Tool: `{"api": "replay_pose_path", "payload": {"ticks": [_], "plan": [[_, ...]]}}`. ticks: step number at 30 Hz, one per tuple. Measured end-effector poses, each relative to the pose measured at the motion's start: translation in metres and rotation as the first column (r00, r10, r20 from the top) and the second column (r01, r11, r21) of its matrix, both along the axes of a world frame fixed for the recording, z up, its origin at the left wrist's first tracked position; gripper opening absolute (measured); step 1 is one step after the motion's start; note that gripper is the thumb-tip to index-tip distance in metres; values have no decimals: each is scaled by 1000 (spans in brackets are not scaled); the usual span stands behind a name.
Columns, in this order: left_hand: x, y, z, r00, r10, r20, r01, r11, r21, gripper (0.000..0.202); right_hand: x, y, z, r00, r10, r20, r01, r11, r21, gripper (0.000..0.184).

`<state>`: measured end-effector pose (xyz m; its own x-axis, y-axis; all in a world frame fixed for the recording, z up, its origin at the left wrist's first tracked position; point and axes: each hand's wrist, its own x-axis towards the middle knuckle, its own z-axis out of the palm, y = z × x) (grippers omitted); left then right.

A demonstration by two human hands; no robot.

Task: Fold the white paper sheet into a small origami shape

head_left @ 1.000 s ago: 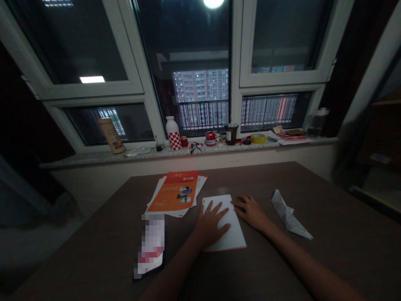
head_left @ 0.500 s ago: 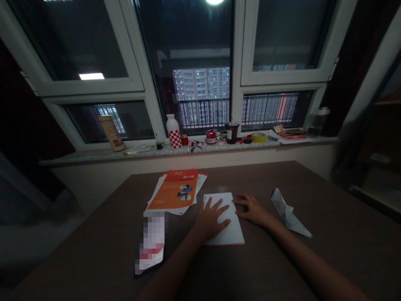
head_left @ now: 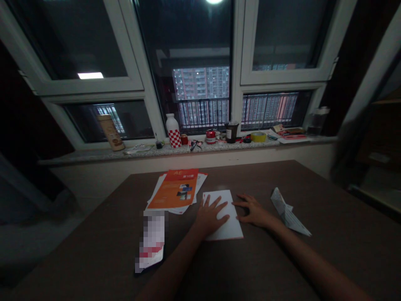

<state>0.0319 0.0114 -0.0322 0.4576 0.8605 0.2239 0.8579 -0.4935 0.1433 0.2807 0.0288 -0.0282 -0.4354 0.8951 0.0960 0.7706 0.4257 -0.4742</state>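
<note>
A white sheet of paper (head_left: 230, 228) with a thin orange line along its near edge lies flat on the brown table (head_left: 260, 267). My left hand (head_left: 210, 216) rests on the sheet with its fingers spread, covering much of the left half. At the sheet's right edge is my right hand (head_left: 253, 211), its fingers apart and the tips at or just beside the paper. Nothing is gripped in either hand. Right of my right hand sits a folded paper shape (head_left: 286, 213) with printed lines and a pointed end.
Orange-covered printed sheets (head_left: 173, 190) are stacked at the back left. A phone (head_left: 153, 246), partly pixelated, lies nearer on the left. Behind the table, the windowsill (head_left: 140, 156) holds a checkered bottle (head_left: 174, 131), a dark cup (head_left: 231, 133) and yellow tape (head_left: 258, 136).
The white sheet has shifted slightly away from me, with its near edge higher in view. My left hand has moved slightly left; both hands stay in nearly the same pose.
</note>
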Motion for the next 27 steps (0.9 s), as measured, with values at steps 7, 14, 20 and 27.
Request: {"api": "replay_pose_path", "payload": {"ticks": [7, 14, 20, 27], "plan": [[3, -1, 1, 1000, -2, -10, 3, 998, 56, 50, -3, -5, -1, 999, -1, -37, 3, 999, 44, 46], [9, -20, 5, 998, -60, -12, 60, 997, -40, 46, -2, -2, -6, 996, -22, -87, 27, 998, 57, 47], [10, -23, 7, 997, -57, -46, 51, 992, -119, 59, -3, 3, -11, 994, -38, -105, 47, 995, 83, 43], [10, -16, 8, 999, -17, -38, 14, 996, -84, 60, -3, 1, -8, 997, -31, -69, 35, 998, 46, 50]]}}
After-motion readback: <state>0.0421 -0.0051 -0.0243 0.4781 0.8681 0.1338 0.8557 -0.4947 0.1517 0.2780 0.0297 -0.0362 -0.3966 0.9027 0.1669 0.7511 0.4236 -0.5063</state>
